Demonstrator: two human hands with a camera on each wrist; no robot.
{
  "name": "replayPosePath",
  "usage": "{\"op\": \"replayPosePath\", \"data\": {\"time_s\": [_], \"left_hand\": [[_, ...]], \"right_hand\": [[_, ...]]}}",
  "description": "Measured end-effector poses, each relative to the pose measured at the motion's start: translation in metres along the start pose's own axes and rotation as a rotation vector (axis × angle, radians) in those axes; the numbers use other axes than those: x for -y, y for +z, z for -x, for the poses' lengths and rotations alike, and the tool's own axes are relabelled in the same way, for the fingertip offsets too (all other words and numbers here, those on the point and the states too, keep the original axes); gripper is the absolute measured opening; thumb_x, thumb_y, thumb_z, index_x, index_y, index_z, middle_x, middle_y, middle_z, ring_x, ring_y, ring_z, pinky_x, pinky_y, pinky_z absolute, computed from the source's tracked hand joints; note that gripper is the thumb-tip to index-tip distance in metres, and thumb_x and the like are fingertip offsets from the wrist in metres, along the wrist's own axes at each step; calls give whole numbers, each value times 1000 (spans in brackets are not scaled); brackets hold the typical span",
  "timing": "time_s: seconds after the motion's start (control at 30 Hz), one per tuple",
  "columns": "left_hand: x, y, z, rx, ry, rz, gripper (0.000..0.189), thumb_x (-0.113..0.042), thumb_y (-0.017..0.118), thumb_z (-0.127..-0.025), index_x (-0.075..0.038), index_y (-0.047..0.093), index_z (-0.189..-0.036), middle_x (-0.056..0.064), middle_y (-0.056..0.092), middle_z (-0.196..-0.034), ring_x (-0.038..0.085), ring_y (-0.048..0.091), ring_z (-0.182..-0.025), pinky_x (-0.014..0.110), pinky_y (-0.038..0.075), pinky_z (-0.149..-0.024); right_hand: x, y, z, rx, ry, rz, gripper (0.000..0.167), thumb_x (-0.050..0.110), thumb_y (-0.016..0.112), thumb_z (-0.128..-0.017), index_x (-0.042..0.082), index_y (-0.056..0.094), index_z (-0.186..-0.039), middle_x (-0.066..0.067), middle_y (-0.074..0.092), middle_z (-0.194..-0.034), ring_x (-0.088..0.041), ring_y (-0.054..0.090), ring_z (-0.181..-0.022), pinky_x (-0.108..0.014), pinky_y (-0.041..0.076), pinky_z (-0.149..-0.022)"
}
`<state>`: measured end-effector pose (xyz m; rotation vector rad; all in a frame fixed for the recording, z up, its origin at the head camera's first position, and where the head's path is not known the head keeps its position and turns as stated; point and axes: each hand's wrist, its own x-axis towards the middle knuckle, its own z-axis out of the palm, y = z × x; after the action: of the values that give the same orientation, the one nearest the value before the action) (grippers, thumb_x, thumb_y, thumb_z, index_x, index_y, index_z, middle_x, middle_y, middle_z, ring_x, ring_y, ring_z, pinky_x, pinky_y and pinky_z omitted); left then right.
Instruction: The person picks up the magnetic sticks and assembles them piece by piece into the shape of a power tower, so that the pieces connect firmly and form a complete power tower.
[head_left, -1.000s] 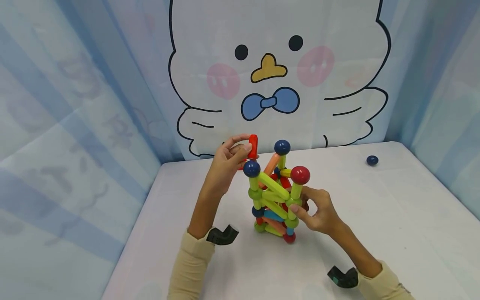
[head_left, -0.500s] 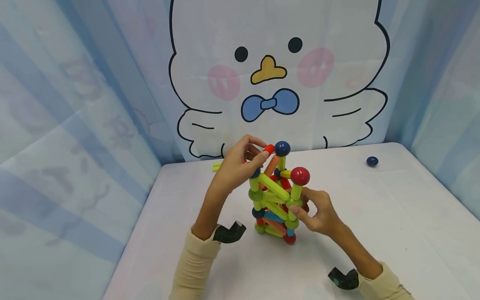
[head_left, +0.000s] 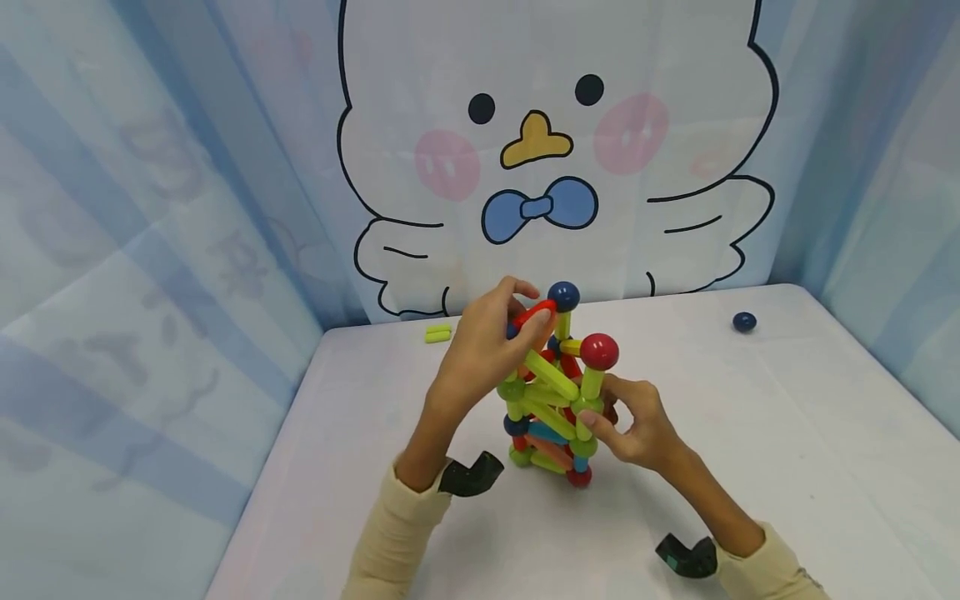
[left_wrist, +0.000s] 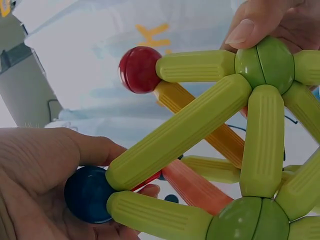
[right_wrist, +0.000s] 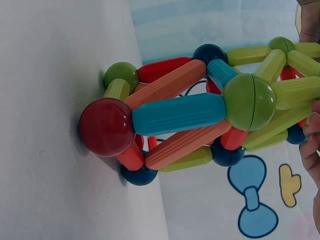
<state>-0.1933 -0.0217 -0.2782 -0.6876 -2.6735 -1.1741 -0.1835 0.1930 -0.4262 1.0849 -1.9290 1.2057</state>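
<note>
A tower of magnetic rods and balls stands upright on the table, built of yellow-green, red, orange and blue rods. At its top my left hand pinches a red rod between thumb and fingers, one end close to the rear navy ball. The left navy ball lies against that hand's palm side in the left wrist view; whether the rod touches either ball I cannot tell. My right hand grips the tower at a green ball below the top red ball.
Two short yellow-green rods lie at the table's back edge, left of the tower. A loose navy ball sits at the back right. Behind the white table hangs a printed curtain.
My left hand has moved right and slightly down over the tower's top, and the red rod has turned from upright to a slant between the navy balls. The right hand keeps its grip.
</note>
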Motion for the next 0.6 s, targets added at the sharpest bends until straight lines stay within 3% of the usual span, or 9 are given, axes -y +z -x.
{"op": "replayPosePath", "data": {"time_s": [0.13, 0.33, 0.47, 0.6], "left_hand": [[8, -4, 0, -57, -16, 59, 44, -45, 47, -101, -12, 52, -129, 7, 66, -108, 19, 63, -98, 31, 57, -81], [38, -9, -11, -140, -51, 139, 46, -46, 31, -105, -12, 59, -119, 8, 67, -95, 24, 67, -88, 35, 57, -82], [74, -2, -29, -141, -127, 122, 40, -40, 38, -106, -8, 61, -115, 12, 68, -94, 28, 67, -88, 35, 57, -80], [128, 19, -47, -110, -223, 3, 27, -27, 51, -102, -5, 62, -115, 13, 68, -97, 25, 63, -86, 34, 57, -78]], "right_hand": [[1, 0, 0, -4, -5, 2, 26, 8, 71, -76, 3, 60, -99, 3, 59, -64, -3, 48, -51, -14, 44, -48], [1, 0, -3, -40, -55, -6, 22, 16, 69, -83, 1, 60, -96, 1, 58, -63, -4, 47, -51, -15, 43, -48], [-2, -2, -4, -72, -80, -5, 24, 16, 67, -82, -3, 62, -97, -1, 60, -64, -5, 47, -52, -17, 42, -47], [-6, -4, -3, -88, -63, -7, 34, 5, 65, -71, -5, 63, -104, -5, 66, -72, -4, 47, -53, -17, 42, -46]]}}
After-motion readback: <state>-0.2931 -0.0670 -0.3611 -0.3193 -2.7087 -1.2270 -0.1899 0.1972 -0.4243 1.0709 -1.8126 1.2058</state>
